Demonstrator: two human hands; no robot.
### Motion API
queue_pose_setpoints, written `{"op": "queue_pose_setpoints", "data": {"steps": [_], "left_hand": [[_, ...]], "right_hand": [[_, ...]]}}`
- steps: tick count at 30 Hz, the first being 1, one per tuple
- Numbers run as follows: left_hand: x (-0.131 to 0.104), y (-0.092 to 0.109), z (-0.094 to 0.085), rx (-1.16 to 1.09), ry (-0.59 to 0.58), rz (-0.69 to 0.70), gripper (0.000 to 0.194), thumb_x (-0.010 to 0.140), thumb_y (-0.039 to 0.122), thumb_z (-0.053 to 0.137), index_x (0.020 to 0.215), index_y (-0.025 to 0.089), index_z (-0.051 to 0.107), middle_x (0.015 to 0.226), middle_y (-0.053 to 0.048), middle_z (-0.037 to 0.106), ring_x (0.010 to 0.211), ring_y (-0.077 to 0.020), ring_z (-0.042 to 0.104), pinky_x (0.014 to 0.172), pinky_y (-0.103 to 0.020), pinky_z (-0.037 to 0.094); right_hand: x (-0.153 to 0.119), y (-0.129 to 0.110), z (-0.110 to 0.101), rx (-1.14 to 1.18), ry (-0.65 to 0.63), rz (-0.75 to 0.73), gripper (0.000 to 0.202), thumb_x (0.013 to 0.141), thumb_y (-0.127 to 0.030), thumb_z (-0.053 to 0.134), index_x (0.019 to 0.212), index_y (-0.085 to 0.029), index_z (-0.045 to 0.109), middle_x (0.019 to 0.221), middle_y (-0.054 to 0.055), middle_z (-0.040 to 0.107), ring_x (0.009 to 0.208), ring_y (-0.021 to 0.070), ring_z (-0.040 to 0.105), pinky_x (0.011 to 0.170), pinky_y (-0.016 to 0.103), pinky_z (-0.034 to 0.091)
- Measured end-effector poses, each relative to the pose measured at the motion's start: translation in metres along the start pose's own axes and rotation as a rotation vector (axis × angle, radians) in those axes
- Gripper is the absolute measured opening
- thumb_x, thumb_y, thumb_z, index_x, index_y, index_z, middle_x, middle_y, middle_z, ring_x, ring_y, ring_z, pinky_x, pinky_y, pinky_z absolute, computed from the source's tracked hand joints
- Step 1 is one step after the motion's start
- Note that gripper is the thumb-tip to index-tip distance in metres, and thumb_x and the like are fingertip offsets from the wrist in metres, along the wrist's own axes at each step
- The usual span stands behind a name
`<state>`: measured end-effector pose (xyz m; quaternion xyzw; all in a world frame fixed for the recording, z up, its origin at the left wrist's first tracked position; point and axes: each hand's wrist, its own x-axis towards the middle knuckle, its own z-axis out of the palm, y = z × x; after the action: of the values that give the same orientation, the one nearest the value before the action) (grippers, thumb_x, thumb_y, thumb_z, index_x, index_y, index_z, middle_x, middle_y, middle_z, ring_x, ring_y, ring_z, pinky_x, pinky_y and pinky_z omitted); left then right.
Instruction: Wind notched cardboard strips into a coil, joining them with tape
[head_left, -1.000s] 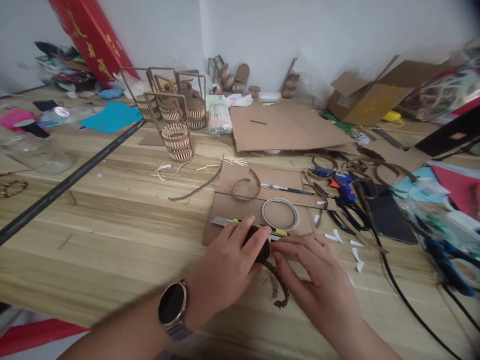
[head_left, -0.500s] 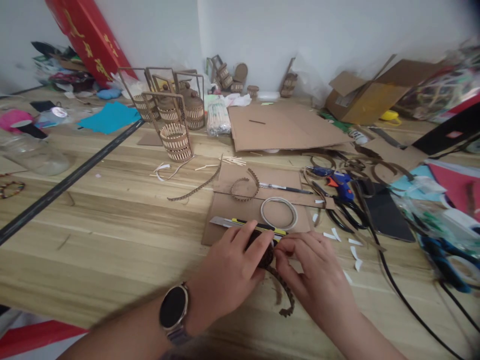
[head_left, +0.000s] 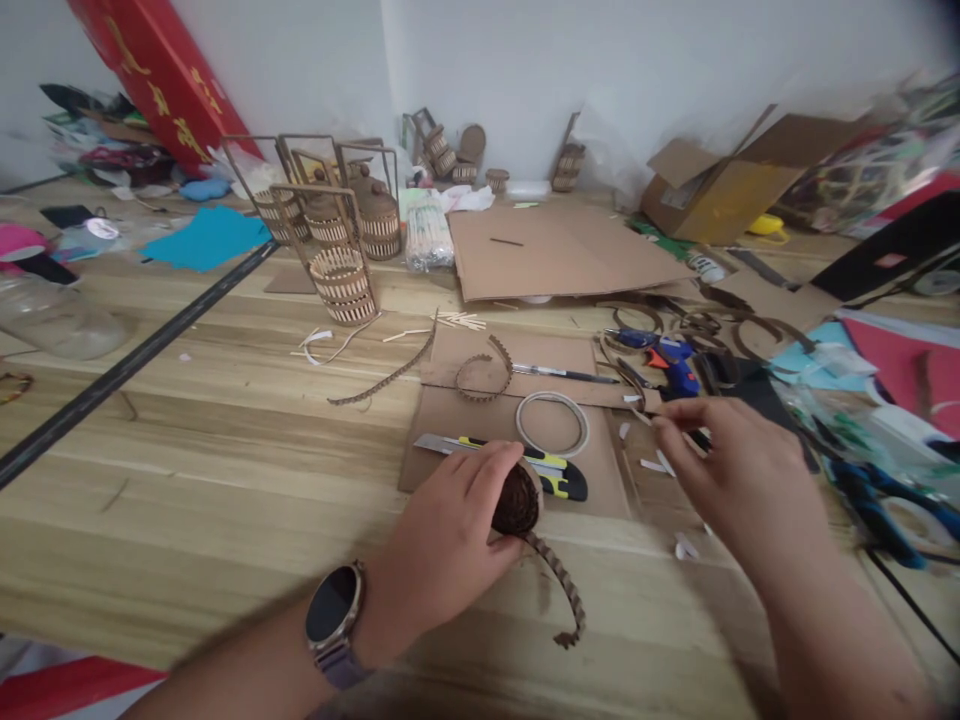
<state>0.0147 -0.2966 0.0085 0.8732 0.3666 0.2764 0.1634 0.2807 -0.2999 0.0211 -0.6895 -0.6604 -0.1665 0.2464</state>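
Observation:
My left hand, with a watch on its wrist, is wrapped round a small dark brown coil. From the coil a notched brown strip curls out over the wooden table. My right hand is raised to the right, thumb and index finger pinched beside some strips; what they hold, if anything, is too small to make out. A yellow-and-black cutter lies just beyond my left hand. Behind it, a white tape ring and another curled notched strip rest on cardboard.
Small slatted baskets with tall handles stand at the back left. A pen, a blue glue gun, white scraps and blue-handled scissors lie rightward. Behind are a cardboard sheet and an open box.
My right hand has moved away from the coil, to the right and slightly farther off. The coil and the cutter's handle show more. My left hand keeps its hold.

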Motion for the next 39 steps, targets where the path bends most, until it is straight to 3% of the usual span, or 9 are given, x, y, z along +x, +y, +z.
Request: {"op": "queue_pose_setpoints", "data": {"steps": [2,4,9,12,14,17,20,28,39], "left_hand": [[0.0,0.0,0.0,-0.015,-0.009,-0.003,0.066,0.07,0.003,0.065,0.131,0.015,0.042,0.126,-0.014,0.064,0.117,-0.0281,0.061,0.1,-0.044,0.053],[0.0,0.0,0.0,-0.031,-0.011,-0.007,0.066,0.07,0.002,0.064,0.131,0.016,0.042,0.127,-0.013,0.064,0.117,-0.0283,0.06,0.1,-0.044,0.052],[0.0,-0.001,0.0,-0.101,-0.024,-0.036,0.068,0.068,0.001,0.064,0.131,0.017,0.042,0.128,-0.013,0.062,0.119,-0.0279,0.059,0.102,-0.044,0.05],[0.001,-0.002,-0.001,-0.192,-0.01,-0.098,0.068,0.068,0.002,0.065,0.131,0.018,0.043,0.127,-0.012,0.063,0.118,-0.0272,0.059,0.102,-0.044,0.049],[0.001,-0.003,-0.002,-0.281,-0.018,-0.182,0.068,0.068,0.004,0.067,0.13,0.02,0.045,0.124,-0.011,0.064,0.113,-0.0263,0.061,0.099,-0.043,0.051],[0.002,-0.005,-0.004,-0.41,-0.031,-0.312,0.069,0.069,0.008,0.071,0.131,0.023,0.046,0.121,-0.008,0.064,0.108,-0.0256,0.063,0.096,-0.042,0.052],[0.003,-0.006,-0.004,-0.47,-0.019,-0.363,0.067,0.072,0.011,0.071,0.132,0.024,0.046,0.123,-0.008,0.063,0.11,-0.0258,0.063,0.097,-0.043,0.052],[0.003,-0.007,-0.001,-0.458,-0.019,-0.329,0.066,0.071,0.007,0.07,0.13,0.024,0.047,0.121,-0.006,0.065,0.11,-0.0249,0.063,0.096,-0.042,0.053],[0.002,-0.003,-0.004,-0.185,-0.061,0.038,0.061,0.082,0.006,0.065,0.134,0.021,0.037,0.136,-0.011,0.056,0.126,-0.0233,0.052,0.108,-0.043,0.044]], "right_hand": [[0.004,0.012,-0.003,0.008,-0.031,0.108,0.016,0.084,-0.035,0.048,0.083,-0.023,0.059,0.084,0.011,0.07,0.076,0.029,0.065,0.066,0.04,0.045],[0.007,0.018,-0.008,0.054,-0.066,0.222,0.011,0.079,-0.032,0.052,0.085,-0.025,0.059,0.084,0.009,0.07,0.064,0.0253,0.062,0.059,0.037,0.043],[0.009,0.019,-0.015,0.119,-0.093,0.345,0.004,0.077,-0.025,0.055,0.077,-0.026,0.059,0.063,0.002,0.064,0.039,0.0163,0.045,0.047,0.033,0.038],[0.007,0.008,-0.011,0.193,-0.035,0.145,0.012,0.083,-0.024,0.052,0.078,-0.025,0.062,0.073,0.005,0.07,0.054,0.0216,0.06,0.052,0.035,0.045],[0.003,-0.006,-0.01,0.303,-0.022,-0.107,0.011,0.087,-0.023,0.052,0.088,-0.024,0.064,0.083,0.007,0.072,0.073,0.0241,0.067,0.061,0.035,0.05],[-0.006,-0.031,-0.011,0.522,-0.071,-0.441,0.012,0.087,-0.017,0.059,0.096,-0.023,0.062,0.082,0.004,0.071,0.076,0.0207,0.067,0.068,0.034,0.053],[-0.015,-0.051,-0.016,0.638,-0.112,-0.563,0.021,0.083,-0.013,0.064,0.101,-0.024,0.061,0.083,0.004,0.071,0.077,0.0203,0.067,0.069,0.033,0.055],[-0.02,-0.065,-0.026,0.744,-0.11,-0.566,0.024,0.086,-0.008,0.064,0.099,-0.028,0.063,0.074,-0.001,0.071,0.064,0.0156,0.068,0.062,0.032,0.057],[-0.017,-0.064,-0.021,0.788,-0.076,-0.442,0.019,0.086,-0.007,0.063,0.094,-0.024,0.065,0.076,0.003,0.071,0.068,0.0166,0.07,0.058,0.027,0.058]]}}
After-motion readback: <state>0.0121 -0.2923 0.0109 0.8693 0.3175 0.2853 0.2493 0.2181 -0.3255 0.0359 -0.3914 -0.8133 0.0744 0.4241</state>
